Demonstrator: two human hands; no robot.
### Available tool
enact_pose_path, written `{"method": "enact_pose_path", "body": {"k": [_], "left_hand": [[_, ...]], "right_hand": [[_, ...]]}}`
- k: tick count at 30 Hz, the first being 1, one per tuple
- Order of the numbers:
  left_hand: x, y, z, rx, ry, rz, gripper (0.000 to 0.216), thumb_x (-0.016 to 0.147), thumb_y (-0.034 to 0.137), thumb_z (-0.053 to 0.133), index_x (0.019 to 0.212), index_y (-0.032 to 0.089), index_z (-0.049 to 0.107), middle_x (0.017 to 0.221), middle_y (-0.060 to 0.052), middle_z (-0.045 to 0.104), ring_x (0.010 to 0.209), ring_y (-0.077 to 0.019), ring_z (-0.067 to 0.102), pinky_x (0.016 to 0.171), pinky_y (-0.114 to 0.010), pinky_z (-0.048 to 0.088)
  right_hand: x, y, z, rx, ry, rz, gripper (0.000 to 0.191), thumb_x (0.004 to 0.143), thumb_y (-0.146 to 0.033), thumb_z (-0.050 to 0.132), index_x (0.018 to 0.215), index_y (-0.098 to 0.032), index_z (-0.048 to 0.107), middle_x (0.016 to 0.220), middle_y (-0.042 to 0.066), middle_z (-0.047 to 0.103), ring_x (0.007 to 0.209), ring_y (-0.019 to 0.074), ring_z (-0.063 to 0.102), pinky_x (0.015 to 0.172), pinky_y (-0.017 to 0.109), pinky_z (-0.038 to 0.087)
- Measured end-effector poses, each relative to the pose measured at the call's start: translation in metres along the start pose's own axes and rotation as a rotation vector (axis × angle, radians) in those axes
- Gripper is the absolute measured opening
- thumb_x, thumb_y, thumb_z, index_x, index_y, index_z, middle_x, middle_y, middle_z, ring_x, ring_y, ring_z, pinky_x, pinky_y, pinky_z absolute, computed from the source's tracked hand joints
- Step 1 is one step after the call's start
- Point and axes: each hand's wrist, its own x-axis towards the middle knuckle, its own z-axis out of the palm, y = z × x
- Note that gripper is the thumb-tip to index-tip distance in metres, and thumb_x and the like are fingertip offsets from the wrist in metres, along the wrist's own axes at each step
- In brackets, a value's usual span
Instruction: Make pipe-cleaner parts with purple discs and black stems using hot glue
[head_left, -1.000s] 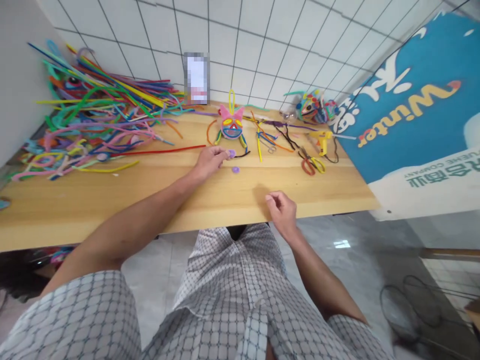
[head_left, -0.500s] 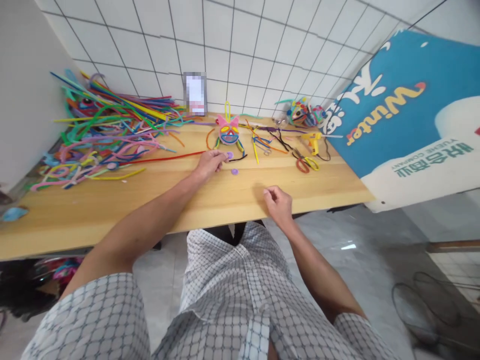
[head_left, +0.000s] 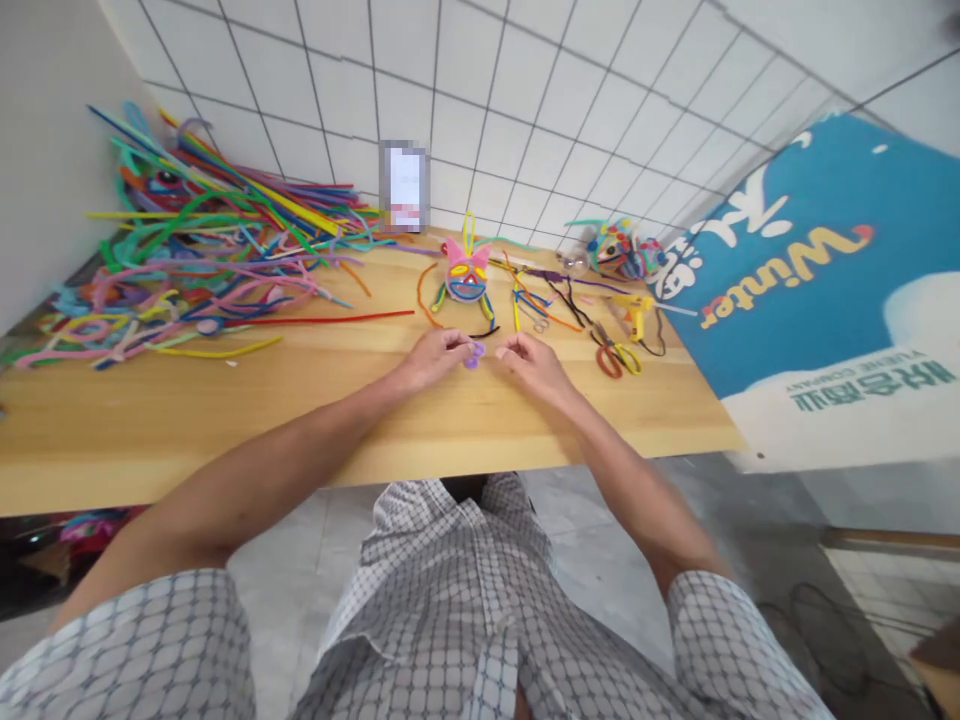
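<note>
My left hand (head_left: 436,360) rests low over the table, thumb and forefinger pinching a small purple pipe-cleaner coil (head_left: 478,348). A second purple coil (head_left: 471,363) lies right below it; whether the two touch is unclear. To the right, my right hand (head_left: 536,366) is closed, its fingertips pointing at the coils with a small gap between. What its fingers hold, if anything, is hidden. Just beyond the hands stands a pipe-cleaner figure (head_left: 466,282) with pink ears, a yellow loop on top and a blue mouth. A short black pipe cleaner (head_left: 486,332) lies before it.
Many coloured pipe cleaners (head_left: 225,240) are heaped at the left. A phone (head_left: 405,187) leans on the tiled wall. To the right lie scissors (head_left: 611,358), a yellow glue gun (head_left: 637,315) and another colourful figure (head_left: 616,250). A blue printed board (head_left: 825,260) borders the right side.
My left hand has brought its purple coil down to the other one on the table. My right hand has moved from the table's front edge up and left, close to the coils.
</note>
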Motion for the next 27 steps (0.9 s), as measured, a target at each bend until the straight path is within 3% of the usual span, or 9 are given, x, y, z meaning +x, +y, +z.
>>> {"method": "enact_pose_path", "body": {"k": [5,11,15,27], "left_hand": [[-0.002,-0.009,-0.001,0.12,-0.05,0.113,0.026,0.087,0.04,0.066,0.083,0.016,0.078,0.08,-0.003,0.075,0.075,-0.0154,0.061,0.07,-0.026,0.044],[-0.007,-0.008,0.0,0.146,-0.055,0.048,0.03,0.088,0.045,0.07,0.082,0.017,0.076,0.067,0.002,0.063,0.065,-0.0127,0.05,0.061,-0.026,0.035],[-0.008,-0.001,0.002,0.129,-0.061,0.028,0.024,0.088,0.04,0.073,0.081,0.017,0.076,0.071,0.001,0.067,0.066,-0.0125,0.053,0.063,-0.026,0.038],[-0.009,0.003,0.001,0.148,-0.095,-0.044,0.027,0.089,0.041,0.07,0.08,0.016,0.076,0.07,0.001,0.066,0.066,-0.0131,0.053,0.061,-0.026,0.038]], "right_hand": [[0.036,0.003,-0.002,-0.038,-0.201,-0.077,0.02,0.088,-0.039,0.066,0.088,-0.02,0.07,0.079,0.0,0.071,0.07,0.0149,0.056,0.069,0.029,0.041],[0.04,0.007,0.002,-0.001,-0.236,-0.124,0.016,0.089,-0.033,0.064,0.083,-0.02,0.07,0.074,-0.001,0.069,0.067,0.0142,0.055,0.066,0.029,0.04],[0.04,0.009,0.006,0.035,-0.274,-0.134,0.015,0.09,-0.032,0.063,0.081,-0.021,0.067,0.072,-0.001,0.067,0.065,0.0138,0.054,0.064,0.029,0.039],[0.025,0.014,0.021,-0.048,-0.13,-0.272,0.018,0.096,-0.032,0.058,0.08,-0.024,0.058,0.069,-0.002,0.058,0.061,0.0143,0.046,0.063,0.031,0.038]]}}
